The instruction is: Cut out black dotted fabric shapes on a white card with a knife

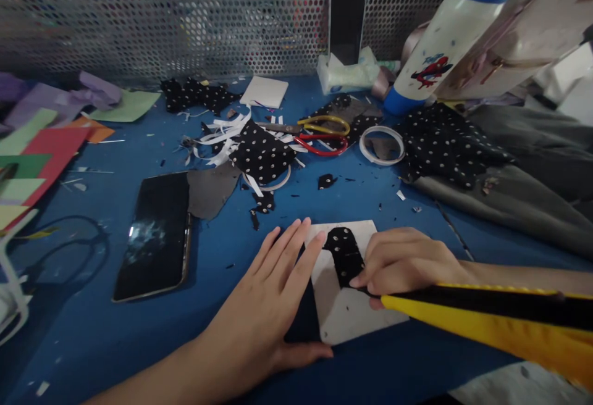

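A white square card (330, 325) lies on the blue table, with a black polka-dot fabric piece (345, 250) on its upper part. My left hand (264, 306) rests palm down with its fingers stretched out, the index fingertip on the card's left edge beside the fabric. My right hand (412, 263) is closed, its fingertips pinching or pressing the lower end of the fabric piece. Below the right wrist, a blurred yellow and black strap-like thing (486, 325) runs in from the right edge; whether it touches the hand I cannot tell.
Beyond the hands lie scissors (324, 135), polka-dot scraps (262, 152), a tape roll (382, 144) and paper strips. A phone (155, 238) lies left; another phone (347, 16) stands at the back. A bottle (445, 53) and dark cloth (519, 195) are right, coloured papers (50, 158) left.
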`<state>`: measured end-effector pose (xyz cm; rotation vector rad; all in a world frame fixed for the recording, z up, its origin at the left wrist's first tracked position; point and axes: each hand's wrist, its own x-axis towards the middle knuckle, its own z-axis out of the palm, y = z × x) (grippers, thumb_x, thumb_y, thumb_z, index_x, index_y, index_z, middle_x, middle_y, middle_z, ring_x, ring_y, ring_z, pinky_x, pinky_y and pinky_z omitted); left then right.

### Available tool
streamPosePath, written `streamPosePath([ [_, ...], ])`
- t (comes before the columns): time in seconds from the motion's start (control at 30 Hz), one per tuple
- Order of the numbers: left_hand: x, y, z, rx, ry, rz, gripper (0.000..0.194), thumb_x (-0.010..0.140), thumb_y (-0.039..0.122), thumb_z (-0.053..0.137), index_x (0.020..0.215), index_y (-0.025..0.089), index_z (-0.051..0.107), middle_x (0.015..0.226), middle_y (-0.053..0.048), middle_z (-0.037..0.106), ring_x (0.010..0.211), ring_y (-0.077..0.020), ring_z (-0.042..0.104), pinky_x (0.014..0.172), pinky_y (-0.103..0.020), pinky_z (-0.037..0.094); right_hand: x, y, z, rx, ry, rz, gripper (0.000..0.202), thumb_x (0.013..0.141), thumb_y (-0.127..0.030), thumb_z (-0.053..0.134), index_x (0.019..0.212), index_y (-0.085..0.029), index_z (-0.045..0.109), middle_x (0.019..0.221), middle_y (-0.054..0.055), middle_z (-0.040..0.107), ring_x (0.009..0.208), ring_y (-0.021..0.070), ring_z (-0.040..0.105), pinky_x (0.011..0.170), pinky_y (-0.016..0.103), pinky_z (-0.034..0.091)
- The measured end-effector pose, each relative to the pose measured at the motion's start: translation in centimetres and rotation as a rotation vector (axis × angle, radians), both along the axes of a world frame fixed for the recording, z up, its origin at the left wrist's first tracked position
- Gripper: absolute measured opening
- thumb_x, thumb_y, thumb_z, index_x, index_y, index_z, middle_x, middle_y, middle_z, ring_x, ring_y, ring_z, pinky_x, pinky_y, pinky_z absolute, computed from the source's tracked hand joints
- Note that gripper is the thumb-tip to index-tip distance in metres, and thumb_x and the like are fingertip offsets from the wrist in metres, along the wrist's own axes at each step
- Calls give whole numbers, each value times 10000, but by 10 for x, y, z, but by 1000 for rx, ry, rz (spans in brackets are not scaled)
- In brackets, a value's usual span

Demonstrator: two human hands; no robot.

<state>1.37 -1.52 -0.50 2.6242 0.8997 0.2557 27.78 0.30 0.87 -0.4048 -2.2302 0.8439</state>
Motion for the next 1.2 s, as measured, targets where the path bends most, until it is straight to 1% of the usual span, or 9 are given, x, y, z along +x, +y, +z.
streamPosePath([
  [0.23,-1,-1,2,3,10,0,1298,678,579,818,1570,109,-1,1632,-182,101,1504,-357,125,1197,-573,219,1,-5,2,93,-112,0,96,893,-149,656,982,-145,621,885,80,733,787,158,651,711,293,507],
  [0.3,0,-1,2,4,12,1,1297,672,572,821,1567,94,12,1631,-182,114,1506,-350,121,1204,-560,211,0,-4,1,23,-44,-13,85,900,-166,657,974,-143,623,872,81,742,790,156,671,716,285,518],
  [0.43,2,-1,1,5,14,25,1353,618,560,858,1566,92,14,1627,-183,135,1505,-350,125,1211,-554,196,5,-4,-3,-209,155,-134,117,910,-204,650,1018,-186,609,851,51,740,772,152,683,716,295,522],
  [0.53,2,0,2,-3,11,16,1310,668,578,821,1568,102,-3,1628,-182,131,1503,-350,133,1208,-558,194,11,-5,-6,-321,246,-210,163,907,-153,620,1058,-195,572,862,52,693,765,165,655,688,318,500],
  [0.63,1,0,2,-1,17,0,1232,742,621,745,1570,114,-12,1630,-175,131,1503,-346,136,1206,-562,192,14,-4,-7,-393,225,-249,150,911,-119,577,1036,-198,551,866,43,632,776,163,626,667,317,484],
  [0.77,-1,1,1,18,11,-11,1206,766,654,701,1570,101,-8,1627,-182,137,1502,-348,137,1204,-560,191,13,-1,-4,-334,175,-188,173,882,-95,565,1020,-191,523,858,39,595,785,162,597,670,316,493],
  [0.93,-1,1,0,32,27,-24,1224,753,661,706,1567,75,3,1632,-178,115,1507,-345,111,1210,-550,182,12,2,2,-202,24,-137,216,831,-58,567,999,-182,512,842,54,617,792,169,586,687,324,493],
  [1.1,-1,2,-1,41,45,-23,1285,696,674,745,1569,79,13,1634,-166,116,1507,-338,121,1213,-538,190,15,-2,-1,-98,-53,-168,277,830,-79,584,1069,-188,500,863,55,629,809,180,601,719,346,492],
  [1.2,0,2,-3,55,31,-13,1319,662,663,775,1568,78,15,1630,-174,130,1503,-343,136,1213,-539,190,15,-5,-3,-34,-90,-225,244,871,-128,576,1088,-218,513,837,44,642,786,190,609,691,356,479],
])
